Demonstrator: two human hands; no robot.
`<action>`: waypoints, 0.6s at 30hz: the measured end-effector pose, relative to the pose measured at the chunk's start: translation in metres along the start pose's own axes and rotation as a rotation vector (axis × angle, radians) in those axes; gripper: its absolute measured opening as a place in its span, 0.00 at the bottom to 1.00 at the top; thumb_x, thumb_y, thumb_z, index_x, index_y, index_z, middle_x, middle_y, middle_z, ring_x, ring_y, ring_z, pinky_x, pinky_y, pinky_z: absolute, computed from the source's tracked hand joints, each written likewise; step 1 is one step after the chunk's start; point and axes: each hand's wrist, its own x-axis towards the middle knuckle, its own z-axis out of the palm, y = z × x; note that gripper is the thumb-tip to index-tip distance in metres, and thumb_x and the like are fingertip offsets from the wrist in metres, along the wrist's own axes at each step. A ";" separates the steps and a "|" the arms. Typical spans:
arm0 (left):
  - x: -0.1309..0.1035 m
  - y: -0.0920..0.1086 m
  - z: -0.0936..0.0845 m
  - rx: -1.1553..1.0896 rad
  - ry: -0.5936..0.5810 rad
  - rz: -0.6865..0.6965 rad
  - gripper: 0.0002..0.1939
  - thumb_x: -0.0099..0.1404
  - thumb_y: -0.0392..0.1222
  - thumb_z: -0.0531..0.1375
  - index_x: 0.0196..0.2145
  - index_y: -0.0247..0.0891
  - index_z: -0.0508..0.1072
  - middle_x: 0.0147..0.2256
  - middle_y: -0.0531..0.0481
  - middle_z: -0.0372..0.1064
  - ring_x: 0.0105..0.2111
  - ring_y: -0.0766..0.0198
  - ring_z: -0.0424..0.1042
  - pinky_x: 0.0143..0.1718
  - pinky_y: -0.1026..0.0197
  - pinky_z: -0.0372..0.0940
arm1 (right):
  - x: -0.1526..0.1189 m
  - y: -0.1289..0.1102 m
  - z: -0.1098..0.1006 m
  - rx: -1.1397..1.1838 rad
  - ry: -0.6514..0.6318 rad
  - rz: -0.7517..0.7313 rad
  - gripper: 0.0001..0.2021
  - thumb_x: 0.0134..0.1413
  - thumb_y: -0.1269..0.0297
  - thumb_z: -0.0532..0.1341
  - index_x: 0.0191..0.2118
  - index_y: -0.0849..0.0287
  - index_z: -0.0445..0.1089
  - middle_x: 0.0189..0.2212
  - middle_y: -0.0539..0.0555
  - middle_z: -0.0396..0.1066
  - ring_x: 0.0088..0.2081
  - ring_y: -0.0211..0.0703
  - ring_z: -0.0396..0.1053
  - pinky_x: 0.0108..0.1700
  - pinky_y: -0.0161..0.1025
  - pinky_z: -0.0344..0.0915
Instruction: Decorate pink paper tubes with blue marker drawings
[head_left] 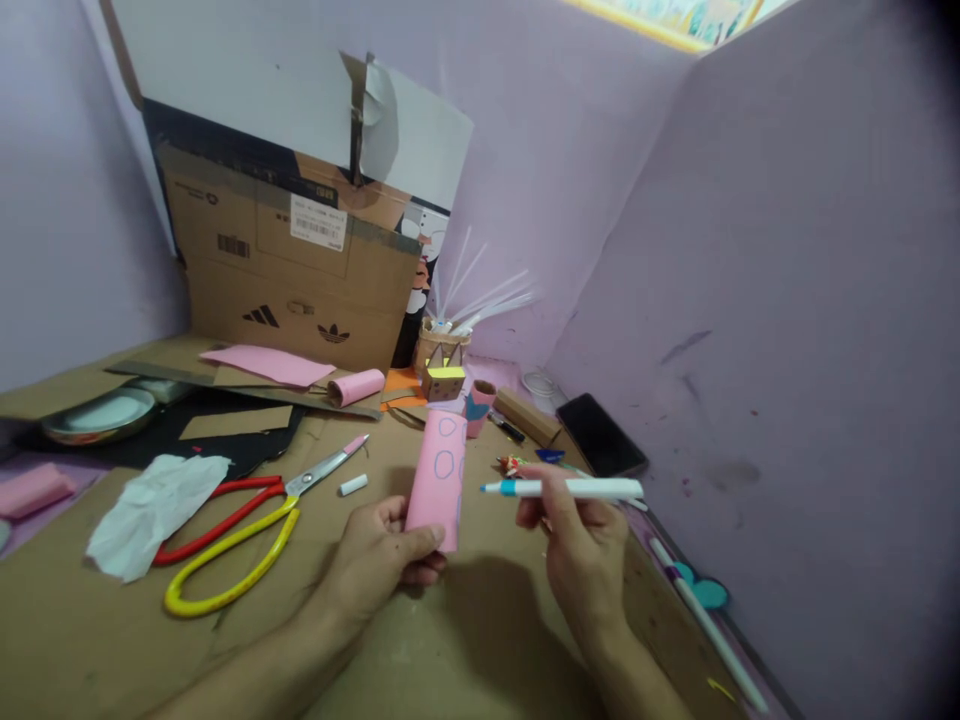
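Note:
My left hand grips the lower end of a pink paper tube, which stands slightly tilted with several blue outlined circles drawn on its side. My right hand holds a white marker level, its blue tip uncapped and pointing left at the tube, a little apart from it. A white marker cap lies on the cardboard to the left of the tube. Left of the cap rest large scissors with one red and one yellow handle, blades partly open.
A crumpled white tissue lies beside the scissors. Behind are a pink roll, a small cardboard animal box and a pink cup shape with a blue heart. A phone lies at right. A large cardboard box stands at the back.

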 end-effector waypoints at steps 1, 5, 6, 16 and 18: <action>0.000 0.000 0.000 -0.001 0.003 -0.004 0.18 0.40 0.39 0.68 0.29 0.30 0.70 0.21 0.48 0.72 0.18 0.67 0.69 0.19 0.67 0.66 | -0.003 0.000 0.000 -0.030 -0.046 -0.041 0.12 0.53 0.57 0.61 0.29 0.62 0.74 0.15 0.47 0.65 0.18 0.34 0.62 0.20 0.32 0.58; 0.001 -0.001 0.001 -0.007 0.011 0.001 0.18 0.40 0.40 0.68 0.30 0.30 0.70 0.22 0.48 0.73 0.19 0.67 0.70 0.19 0.67 0.66 | -0.014 0.006 0.003 -0.139 -0.210 -0.134 0.09 0.55 0.63 0.59 0.29 0.61 0.72 0.17 0.48 0.65 0.18 0.34 0.61 0.18 0.31 0.57; 0.001 -0.001 0.001 -0.005 0.016 0.000 0.18 0.40 0.40 0.68 0.30 0.31 0.70 0.22 0.48 0.73 0.19 0.66 0.70 0.19 0.67 0.66 | -0.015 0.009 0.003 -0.167 -0.230 -0.155 0.08 0.56 0.64 0.59 0.29 0.60 0.71 0.18 0.48 0.66 0.19 0.34 0.62 0.19 0.31 0.58; -0.002 0.000 0.003 0.013 0.032 0.007 0.17 0.40 0.39 0.66 0.30 0.31 0.69 0.22 0.49 0.73 0.19 0.66 0.71 0.20 0.67 0.66 | -0.015 0.019 0.002 -0.312 -0.236 -0.226 0.04 0.55 0.66 0.59 0.32 0.58 0.71 0.21 0.50 0.69 0.21 0.36 0.65 0.21 0.32 0.62; -0.002 0.000 0.002 0.024 0.030 0.010 0.17 0.40 0.39 0.66 0.30 0.31 0.69 0.21 0.49 0.73 0.19 0.66 0.71 0.20 0.67 0.65 | -0.015 0.018 0.003 -0.318 -0.245 -0.233 0.05 0.55 0.66 0.59 0.32 0.59 0.71 0.20 0.50 0.69 0.20 0.35 0.64 0.20 0.32 0.62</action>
